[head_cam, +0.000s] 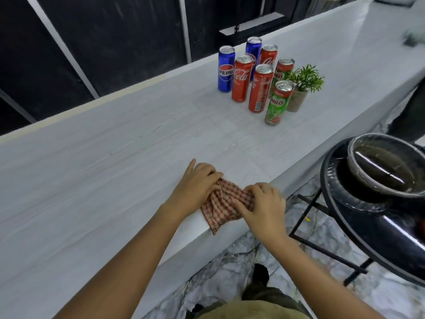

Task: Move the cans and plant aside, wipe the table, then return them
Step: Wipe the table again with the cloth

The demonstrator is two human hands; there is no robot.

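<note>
A red-and-white checked cloth [222, 207] lies bunched at the near edge of the long white table [115, 171]. My left hand [195, 185] presses on its left side, and my right hand [262, 206] pinches its right side. Farther back stand several cans in a cluster: a blue Pepsi can [225, 69], red Coca-Cola cans [241, 79], and green Milo cans [277, 103]. A small green plant [301, 88] in a rough brown pot stands just right of the cans.
A black round stool or stand [358, 203] holding a plastic-covered bowl [386, 166] sits close to the table's near right edge. Marble floor shows below. Dark wall panels run behind the table's far edge.
</note>
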